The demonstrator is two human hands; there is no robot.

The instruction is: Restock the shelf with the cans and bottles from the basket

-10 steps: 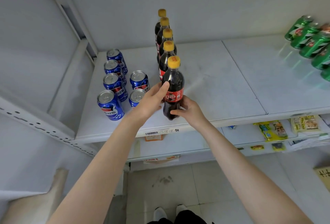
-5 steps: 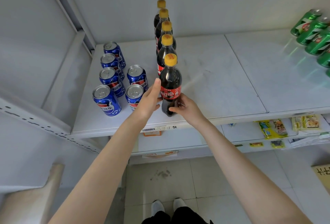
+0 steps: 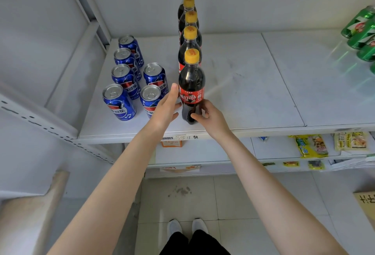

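At the front edge of the shelf point(image 3: 243, 96), your right hand point(image 3: 212, 117) grips the front cola bottle point(image 3: 191, 84) low and your left hand point(image 3: 165, 110) presses flat against its side, seemingly squaring it into the row point(image 3: 190, 37); next, release gently without tipping it.

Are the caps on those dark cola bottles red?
No, the front cola bottle and the four behind it wear yellow caps.
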